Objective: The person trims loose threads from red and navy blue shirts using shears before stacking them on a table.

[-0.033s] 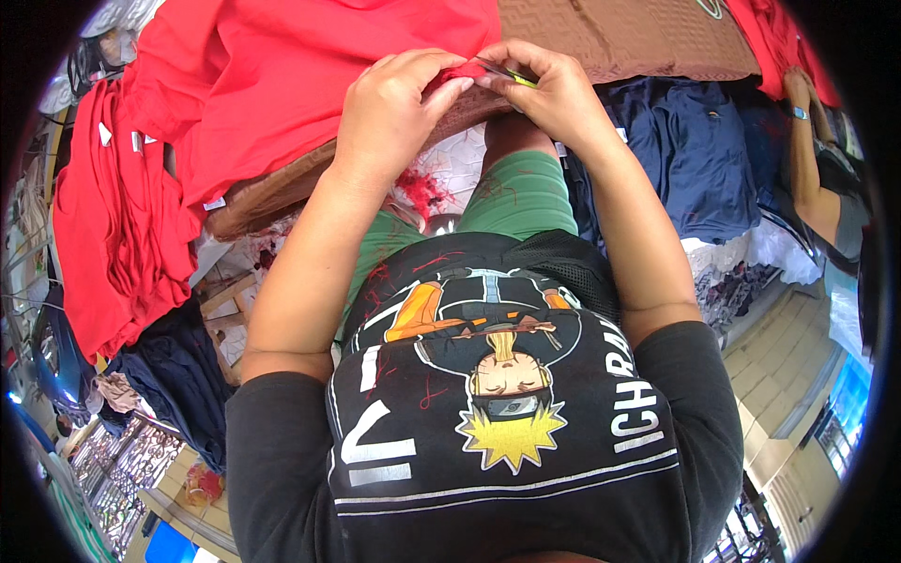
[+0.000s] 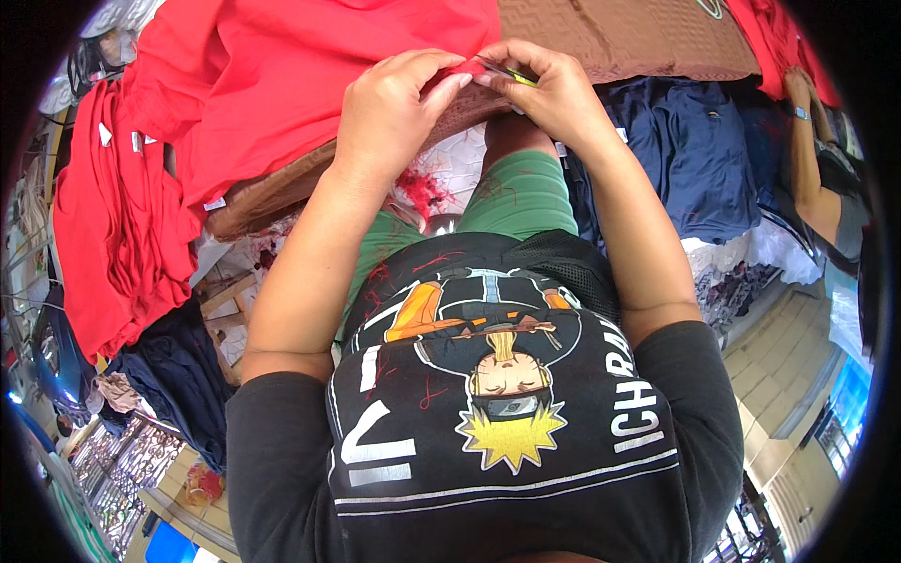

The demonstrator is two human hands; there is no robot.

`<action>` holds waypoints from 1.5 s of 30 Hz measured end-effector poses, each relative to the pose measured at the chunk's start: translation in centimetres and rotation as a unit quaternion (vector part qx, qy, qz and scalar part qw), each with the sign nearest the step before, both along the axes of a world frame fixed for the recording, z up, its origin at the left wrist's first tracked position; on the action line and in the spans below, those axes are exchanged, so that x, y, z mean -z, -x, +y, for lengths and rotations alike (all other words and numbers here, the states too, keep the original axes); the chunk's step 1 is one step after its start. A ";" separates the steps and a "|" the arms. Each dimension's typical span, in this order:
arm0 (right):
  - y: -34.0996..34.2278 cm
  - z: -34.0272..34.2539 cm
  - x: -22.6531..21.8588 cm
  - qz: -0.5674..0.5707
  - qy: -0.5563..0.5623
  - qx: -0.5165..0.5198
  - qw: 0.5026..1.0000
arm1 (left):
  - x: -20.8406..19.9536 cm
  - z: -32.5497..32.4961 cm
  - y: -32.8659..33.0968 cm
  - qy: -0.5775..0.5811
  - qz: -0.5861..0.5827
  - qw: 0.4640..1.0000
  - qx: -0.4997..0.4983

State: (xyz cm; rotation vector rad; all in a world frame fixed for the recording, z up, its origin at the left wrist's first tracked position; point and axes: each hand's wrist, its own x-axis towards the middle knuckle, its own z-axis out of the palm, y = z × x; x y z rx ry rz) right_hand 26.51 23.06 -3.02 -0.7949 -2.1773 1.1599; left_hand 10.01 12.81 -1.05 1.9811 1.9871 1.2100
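A bright red garment [image 2: 282, 89] lies spread over the brown patterned cloth at the far side. My left hand [image 2: 387, 111] pinches a bunched bit of it between thumb and fingers. Close beside it, my right hand [image 2: 554, 92] is closed around a small pair of thread snips [image 2: 522, 79] with a yellow part and a dark blade. Their blade points left, toward the pinched red fabric, where the fingertips of both hands nearly meet. Whether the blade touches the fabric is too small to tell.
Brown cloth [image 2: 619, 38] covers the work surface. More red garments [image 2: 122, 225] hang at the left. Navy garments [image 2: 685, 155] lie to the right. Red thread scraps [image 2: 422, 190] sit below my hands. At the far right another person's arm [image 2: 804, 159] reaches to red fabric.
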 end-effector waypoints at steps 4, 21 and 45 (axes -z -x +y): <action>0.3 0.0 -0.6 -0.024 0.048 0.015 0.998 | 0.1 0.1 0.1 -0.003 -0.035 0.999 -0.021; -1.1 -0.7 -5.1 -0.083 -0.196 -0.021 0.977 | -1.2 1.0 1.8 0.182 -0.141 0.973 0.022; -1.6 -0.7 -2.8 -0.066 -0.127 -0.038 0.989 | -3.6 -2.3 0.1 0.061 0.064 0.993 0.077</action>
